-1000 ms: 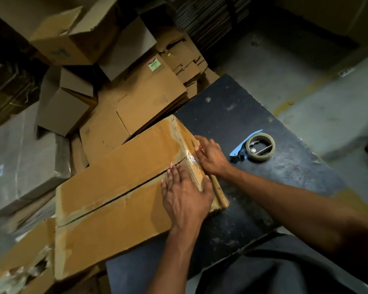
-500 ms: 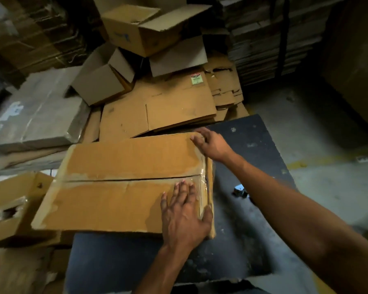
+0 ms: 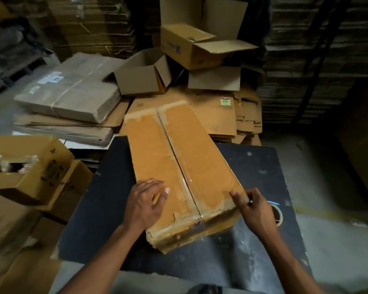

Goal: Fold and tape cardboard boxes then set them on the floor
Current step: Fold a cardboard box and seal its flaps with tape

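Right now we have the long cardboard box (image 3: 179,166) lying flat on the black worktable (image 3: 263,240), its far end reaching past the table's back edge, and we place everything else by that box. Our left hand (image 3: 146,203) rests open, palm down, on its near left flap. Our right hand (image 3: 256,211) pinches its near right corner with curled fingers. Clear tape glints along the centre seam near us. Just right of the box, half hidden behind our right hand, sits the tape dispenser (image 3: 277,213). The tabletop is scuffed and dusty. Beyond the box lie flattened cardboard sheets (image 3: 221,115) and open empty cartons (image 3: 145,77); to its left sit a wrapped bundle (image 3: 70,92) and an open box (image 3: 30,166). Right of it, bare concrete floor (image 3: 327,166). Behind everything rise dark stacks of flat cardboard (image 3: 306,60).
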